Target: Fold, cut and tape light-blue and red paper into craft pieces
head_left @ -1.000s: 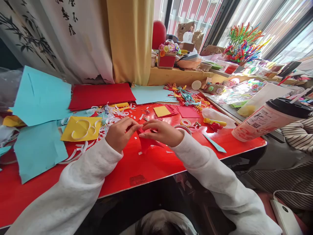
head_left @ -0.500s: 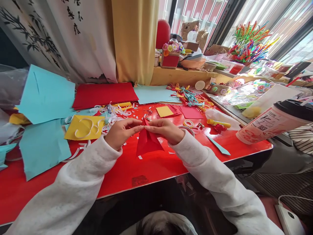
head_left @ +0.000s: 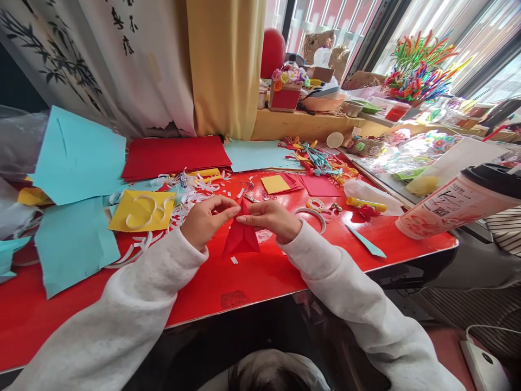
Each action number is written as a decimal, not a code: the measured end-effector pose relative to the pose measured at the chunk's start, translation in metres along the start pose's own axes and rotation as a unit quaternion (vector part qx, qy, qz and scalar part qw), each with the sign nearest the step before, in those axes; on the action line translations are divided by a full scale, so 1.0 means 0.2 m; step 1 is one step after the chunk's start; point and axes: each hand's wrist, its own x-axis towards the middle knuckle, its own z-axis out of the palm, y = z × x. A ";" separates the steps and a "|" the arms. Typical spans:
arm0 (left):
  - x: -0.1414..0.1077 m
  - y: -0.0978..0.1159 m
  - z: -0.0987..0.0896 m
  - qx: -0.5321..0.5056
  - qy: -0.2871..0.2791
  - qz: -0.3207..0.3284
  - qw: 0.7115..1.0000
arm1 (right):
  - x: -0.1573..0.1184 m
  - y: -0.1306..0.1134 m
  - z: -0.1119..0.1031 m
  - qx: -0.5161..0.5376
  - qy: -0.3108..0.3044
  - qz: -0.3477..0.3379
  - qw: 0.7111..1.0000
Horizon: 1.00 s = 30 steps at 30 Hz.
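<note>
Between my two hands is a folded piece of red paper (head_left: 241, 240), its creased lower part fanning out toward me over the table. My left hand (head_left: 209, 218) pinches its upper edge between thumb and fingers. From the other side my right hand (head_left: 273, 218) grips the paper near the same top point, thumb toward me. Just behind the fingers lies a small metal tool (head_left: 251, 199), partly hidden by my right hand. A roll of tape (head_left: 312, 218) rests to the right of my right hand.
Left of my hands sits a yellow paper square (head_left: 140, 210) with white strips, beside light blue sheets (head_left: 77, 244). Red sheets (head_left: 177, 157) lie behind. At right stand a yellow glue stick (head_left: 366, 204), a blue paper piece (head_left: 366, 241) and a large lidded cup (head_left: 451, 203).
The red paper has turned slightly and its lower part looks narrower. My right hand has moved a little left and lower, exposing the small metal tool and more of the tape roll.
</note>
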 end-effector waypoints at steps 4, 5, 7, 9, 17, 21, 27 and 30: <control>0.00 0.00 0.01 0.002 0.005 -0.005 1.000 | 0.00 0.01 0.02 -0.034 -0.008 -0.009 0.999; 0.00 0.00 0.01 0.005 0.011 -0.002 1.000 | 0.01 0.01 0.02 -0.044 -0.015 -0.009 0.999; 0.00 -0.01 0.01 0.006 0.023 -0.006 1.000 | 0.01 0.02 0.03 -0.061 -0.032 -0.009 0.998; 0.00 -0.01 0.01 -0.003 0.030 -0.016 0.999 | 0.01 0.02 0.02 -0.076 -0.043 -0.011 0.996; -0.01 0.00 0.01 -0.044 0.025 -0.027 0.998 | 0.02 0.05 0.02 -0.103 -0.022 -0.049 0.993; 0.00 -0.01 0.01 -0.043 0.058 -0.027 0.997 | 0.01 0.05 0.01 -0.131 -0.043 -0.048 0.989; 0.01 -0.03 0.01 -0.049 0.081 -0.021 0.995 | 0.01 0.06 0.02 -0.153 -0.011 -0.067 0.986; 0.01 -0.03 0.01 -0.042 0.052 -0.014 0.998 | 0.01 0.07 0.03 -0.138 -0.003 -0.058 0.989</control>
